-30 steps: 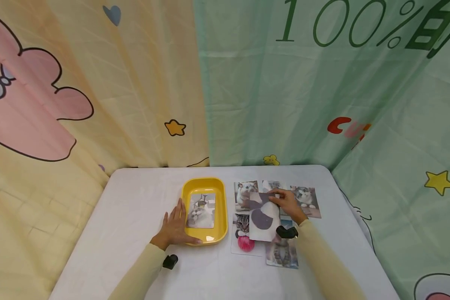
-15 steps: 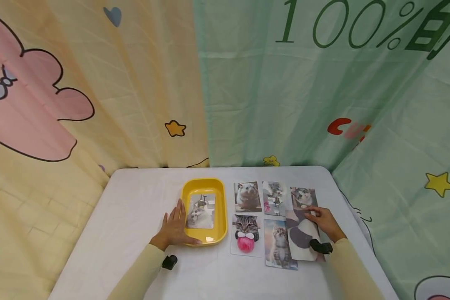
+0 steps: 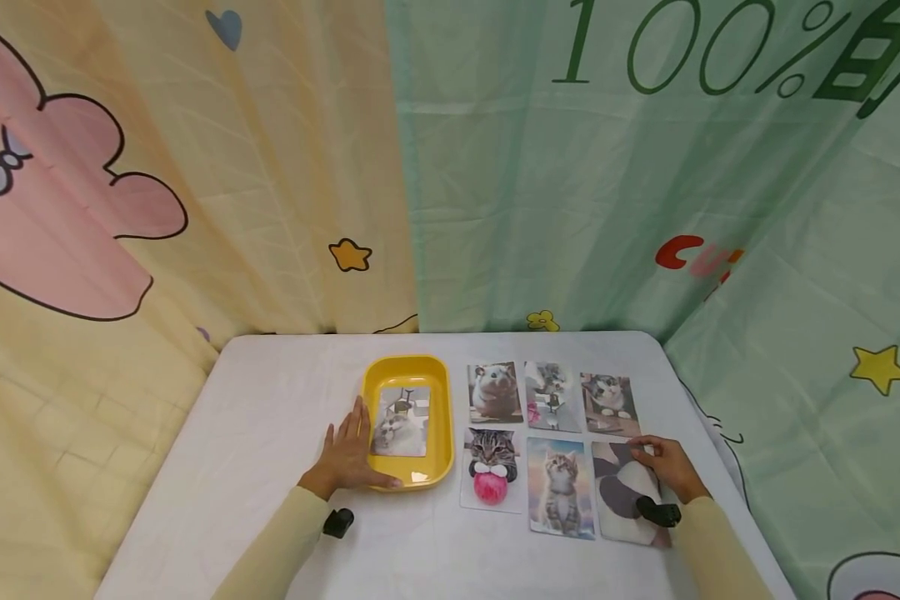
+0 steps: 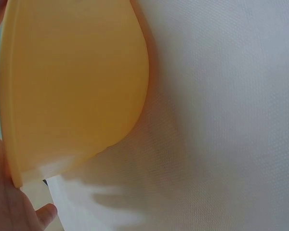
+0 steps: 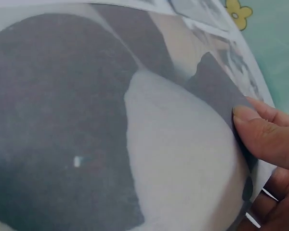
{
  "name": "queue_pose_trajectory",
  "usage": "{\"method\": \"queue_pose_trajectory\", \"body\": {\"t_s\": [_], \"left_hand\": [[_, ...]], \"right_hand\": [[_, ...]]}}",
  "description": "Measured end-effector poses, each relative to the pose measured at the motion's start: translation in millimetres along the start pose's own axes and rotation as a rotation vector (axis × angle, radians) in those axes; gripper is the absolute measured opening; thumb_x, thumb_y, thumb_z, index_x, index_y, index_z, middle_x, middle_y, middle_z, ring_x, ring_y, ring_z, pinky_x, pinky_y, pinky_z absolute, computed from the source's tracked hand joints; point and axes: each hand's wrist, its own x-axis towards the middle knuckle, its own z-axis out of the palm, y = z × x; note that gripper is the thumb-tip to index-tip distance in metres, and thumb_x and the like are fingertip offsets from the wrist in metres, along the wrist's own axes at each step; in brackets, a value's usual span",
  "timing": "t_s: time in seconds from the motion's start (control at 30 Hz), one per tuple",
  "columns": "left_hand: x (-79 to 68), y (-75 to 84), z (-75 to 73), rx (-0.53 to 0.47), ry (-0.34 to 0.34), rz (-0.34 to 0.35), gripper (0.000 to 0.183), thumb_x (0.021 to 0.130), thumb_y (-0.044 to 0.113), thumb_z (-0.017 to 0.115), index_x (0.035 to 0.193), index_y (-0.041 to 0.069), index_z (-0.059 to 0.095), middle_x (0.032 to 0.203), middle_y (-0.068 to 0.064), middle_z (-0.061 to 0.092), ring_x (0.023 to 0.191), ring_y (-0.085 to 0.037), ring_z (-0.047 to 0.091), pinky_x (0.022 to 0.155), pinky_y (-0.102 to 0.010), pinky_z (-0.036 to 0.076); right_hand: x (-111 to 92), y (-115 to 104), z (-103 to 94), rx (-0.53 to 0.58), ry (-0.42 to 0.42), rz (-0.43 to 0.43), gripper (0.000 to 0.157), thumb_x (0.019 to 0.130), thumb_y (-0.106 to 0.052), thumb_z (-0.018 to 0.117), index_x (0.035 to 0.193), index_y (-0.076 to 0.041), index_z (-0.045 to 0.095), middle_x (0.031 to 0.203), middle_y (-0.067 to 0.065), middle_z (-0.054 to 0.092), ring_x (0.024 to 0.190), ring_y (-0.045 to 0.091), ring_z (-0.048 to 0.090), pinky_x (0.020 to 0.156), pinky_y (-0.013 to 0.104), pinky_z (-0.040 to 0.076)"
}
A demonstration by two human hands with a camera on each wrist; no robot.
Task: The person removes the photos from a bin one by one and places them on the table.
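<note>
My left hand (image 3: pixel 348 457) rests with spread, straight fingers on the near-left rim of a yellow tray (image 3: pixel 447 450). Inside the tray lies a picture card (image 3: pixel 401 425) with a pale animal on it. At the right end of the near row, my right hand (image 3: pixel 667 462) pinches the upper right edge of a card with grey, white and beige shapes (image 3: pixel 618 492). The right wrist view shows the thumb (image 5: pixel 265 132) on top of that card and the other fingers beneath. The left wrist view shows the tray's outer wall (image 4: pixel 77 82).
Left of the pinched card lie a kitten card (image 3: pixel 561 487) and a cat card with a pink ball (image 3: pixel 491 467). Behind them are a hamster-like animal card (image 3: pixel 495 392), a second picture card (image 3: pixel 551 396) and another cat card (image 3: pixel 609 402). A white cloth covers the table (image 3: pixel 285 392); curtains hang behind.
My right hand has carried the patterned card rightward and toward me, from over the middle cards to the right end of the near row. My left hand has stayed at the tray.
</note>
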Motion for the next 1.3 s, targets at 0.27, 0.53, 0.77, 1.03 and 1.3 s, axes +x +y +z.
{"method": "queue_pose_trajectory", "body": {"t_s": [0.27,0.53,0.77,1.03,1.3], "left_hand": [[0.7,-0.3,1.1,-0.004,0.010,0.005,0.152,0.051,0.072,0.080,0.150,-0.006,-0.005,0.159,-0.019,-0.014,0.144,-0.042,0.009,0.113,-0.061,0.000],[1.3,-1.0,0.0,-0.005,0.007,0.004,0.152,0.051,0.072,0.080,0.151,-0.005,-0.006,0.159,-0.018,-0.014,0.144,-0.043,0.009,0.113,-0.061,0.000],[1.3,-0.6,-0.1,-0.004,0.002,0.003,0.152,0.051,0.072,0.079,0.151,-0.005,-0.006,0.159,-0.018,-0.014,0.144,-0.043,0.009,0.114,-0.060,0.000],[1.3,-1.1,0.6,-0.013,0.001,0.005,0.152,0.051,0.073,0.079,0.151,-0.006,-0.005,0.159,-0.018,-0.015,0.144,-0.043,0.009,0.113,-0.061,-0.002],[2.2,-1.7,1.4,0.003,-0.004,0.007,0.152,0.052,0.074,0.078,0.151,-0.005,-0.006,0.159,-0.018,-0.015,0.144,-0.042,0.009,0.114,-0.060,-0.002]], "right_hand": [[-2.1,-2.9,2.5,-0.059,0.001,-0.021,0.025,0.091,-0.008,0.065,0.109,0.009,0.067,0.114,0.028,0.064,0.108,0.042,0.057,0.090,0.047,0.048],[-3.6,-21.7,-3.8,-0.094,0.011,0.027,0.042,0.095,-0.023,0.061,0.121,0.010,0.059,0.121,0.033,0.056,0.112,0.049,0.052,0.088,0.059,0.046],[4.6,-45.1,7.3,-0.020,-0.008,-0.007,0.045,0.095,-0.024,0.062,0.125,0.008,0.058,0.126,0.031,0.055,0.113,0.047,0.052,0.087,0.055,0.049],[25.5,-73.9,32.2,0.064,-0.019,-0.103,0.036,0.094,-0.014,0.063,0.122,0.008,0.060,0.118,0.028,0.061,0.107,0.043,0.057,0.088,0.054,0.049],[44.8,-115.7,61.6,0.096,-0.101,-0.187,0.031,0.093,-0.012,0.064,0.117,0.007,0.063,0.109,0.019,0.066,0.099,0.036,0.062,0.082,0.048,0.053]]}}
